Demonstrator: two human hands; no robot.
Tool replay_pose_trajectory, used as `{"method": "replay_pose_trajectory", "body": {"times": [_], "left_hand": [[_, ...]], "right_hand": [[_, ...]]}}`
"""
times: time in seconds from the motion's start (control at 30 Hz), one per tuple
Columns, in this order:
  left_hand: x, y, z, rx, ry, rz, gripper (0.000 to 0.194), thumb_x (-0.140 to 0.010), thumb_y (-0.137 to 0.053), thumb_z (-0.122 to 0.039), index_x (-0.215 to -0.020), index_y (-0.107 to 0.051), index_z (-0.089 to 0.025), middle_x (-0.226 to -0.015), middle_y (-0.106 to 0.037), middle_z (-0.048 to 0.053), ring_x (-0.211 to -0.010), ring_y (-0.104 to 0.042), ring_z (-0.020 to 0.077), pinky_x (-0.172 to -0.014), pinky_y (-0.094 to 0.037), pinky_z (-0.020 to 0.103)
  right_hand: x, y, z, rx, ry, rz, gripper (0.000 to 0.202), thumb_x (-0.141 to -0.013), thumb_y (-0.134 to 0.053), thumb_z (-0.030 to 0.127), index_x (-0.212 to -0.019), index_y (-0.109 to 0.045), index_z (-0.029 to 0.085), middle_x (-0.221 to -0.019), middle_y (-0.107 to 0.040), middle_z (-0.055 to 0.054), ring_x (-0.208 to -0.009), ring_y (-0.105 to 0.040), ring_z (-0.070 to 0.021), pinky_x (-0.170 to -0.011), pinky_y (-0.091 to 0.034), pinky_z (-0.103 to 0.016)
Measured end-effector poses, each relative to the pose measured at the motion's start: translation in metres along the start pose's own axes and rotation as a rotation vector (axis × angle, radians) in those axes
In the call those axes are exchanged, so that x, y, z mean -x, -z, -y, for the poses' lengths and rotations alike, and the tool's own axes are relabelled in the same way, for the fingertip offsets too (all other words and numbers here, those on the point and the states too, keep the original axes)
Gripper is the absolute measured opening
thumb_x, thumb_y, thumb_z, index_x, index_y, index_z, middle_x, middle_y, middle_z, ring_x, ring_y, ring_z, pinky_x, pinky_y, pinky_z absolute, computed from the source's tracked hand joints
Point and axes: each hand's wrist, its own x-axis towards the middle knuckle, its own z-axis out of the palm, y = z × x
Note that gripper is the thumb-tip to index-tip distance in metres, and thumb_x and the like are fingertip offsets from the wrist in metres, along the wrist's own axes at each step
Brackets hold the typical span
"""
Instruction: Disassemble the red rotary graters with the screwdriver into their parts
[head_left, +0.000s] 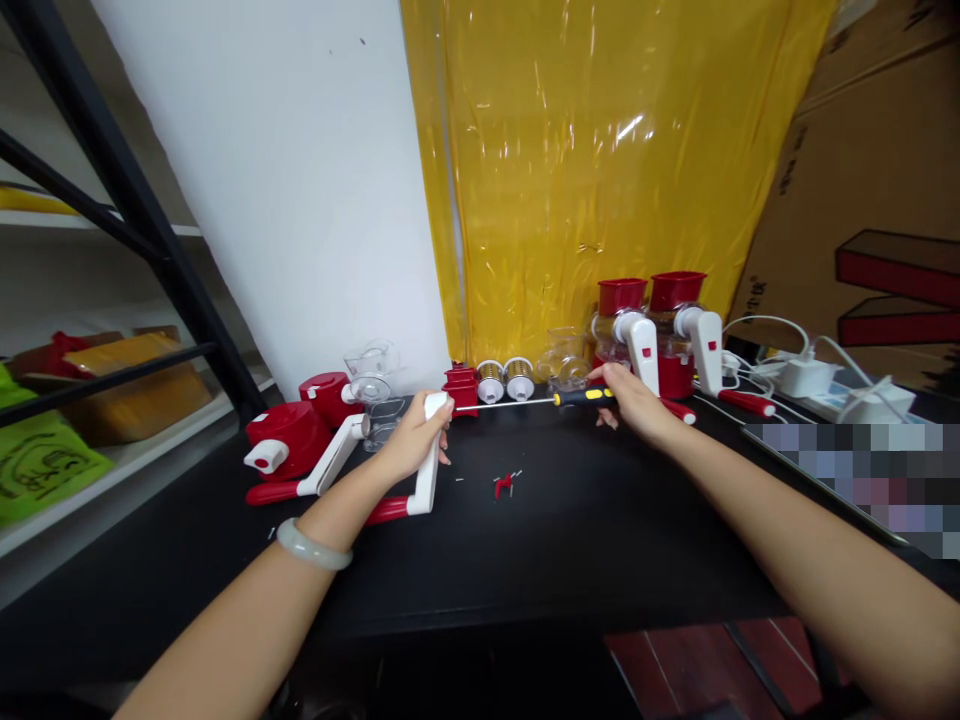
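My left hand (pixel 409 440) is closed around a white crank handle (pixel 426 485) with a red grip, held just above the black table. A screwdriver (pixel 577 397) with a black and yellow handle lies level in my right hand (pixel 628 398), its fingers wrapped round the handle. Its shaft points left and the tip reaches the upper end of the crank handle; whether it sits in a screw is hidden. Below the shaft, small red plastic pieces (pixel 502 487) and several small screws lie on the table. Left of my left hand rests another crank handle (pixel 334 460).
Red grater bases (pixel 289 440) and clear plastic housings (pixel 373 375) stand at left. Metal drums (pixel 505 380) and a red hopper (pixel 460 392) sit at the back. Two rotary graters (pixel 678 292) with cranks stand at right, near white cables and plugs (pixel 806 378). Shelving is at far left.
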Motion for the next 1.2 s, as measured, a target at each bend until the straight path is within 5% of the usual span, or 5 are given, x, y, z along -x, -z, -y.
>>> {"method": "replay_pose_trajectory", "body": {"times": [0.53, 0.73, 0.87, 1.0, 1.2], "left_hand": [[0.001, -0.001, -0.002, -0.019, 0.015, 0.016, 0.049, -0.079, -0.063, -0.058, -0.102, -0.041, -0.021, -0.075, -0.047, -0.006, -0.053, -0.052, 0.0097, -0.039, -0.054, 0.027], [0.002, -0.002, -0.002, -0.03, 0.044, 0.022, 0.05, -0.078, -0.064, -0.059, -0.103, -0.042, -0.022, -0.074, -0.048, -0.006, -0.052, -0.052, 0.0098, -0.039, -0.055, 0.028], [0.0, 0.0, 0.0, -0.01, 0.03, 0.009, 0.05, -0.078, -0.064, -0.059, -0.102, -0.041, -0.021, -0.075, -0.047, -0.006, -0.053, -0.051, 0.0096, -0.038, -0.054, 0.027], [-0.001, 0.002, 0.001, 0.015, 0.017, 0.006, 0.049, -0.078, -0.065, -0.057, -0.101, -0.041, -0.021, -0.075, -0.047, -0.006, -0.053, -0.051, 0.0096, -0.038, -0.054, 0.027], [0.0, 0.001, -0.002, 0.061, 0.03, 0.011, 0.046, -0.078, -0.066, -0.055, -0.099, -0.042, -0.022, -0.074, -0.049, -0.006, -0.052, -0.052, 0.0095, -0.038, -0.053, 0.026]], "right_hand": [[0.01, 0.003, 0.013, -0.378, 0.077, 0.077, 0.044, -0.064, -0.08, 0.027, -0.101, -0.058, 0.03, -0.094, -0.06, 0.001, -0.085, -0.061, -0.0165, -0.079, -0.053, -0.036], [0.005, 0.001, 0.01, -0.334, 0.118, 0.035, 0.029, -0.077, -0.068, 0.05, -0.094, -0.057, 0.029, -0.09, -0.061, 0.0, -0.085, -0.062, -0.0191, -0.073, -0.054, -0.037], [0.002, 0.001, 0.004, -0.092, 0.119, -0.011, 0.047, -0.082, -0.048, 0.072, -0.095, -0.056, 0.028, -0.067, -0.058, 0.0, -0.062, -0.06, -0.0192, -0.062, -0.052, -0.038], [0.003, 0.0, 0.003, 0.06, 0.127, -0.005, 0.042, -0.081, -0.056, 0.067, -0.094, -0.056, 0.026, -0.058, -0.052, 0.004, -0.05, -0.052, -0.0144, -0.055, -0.047, -0.032], [0.007, -0.002, 0.008, -0.269, 0.102, 0.037, 0.037, -0.065, -0.079, 0.035, -0.094, -0.058, 0.028, -0.089, -0.059, 0.002, -0.079, -0.06, -0.0149, -0.073, -0.053, -0.033]]}}
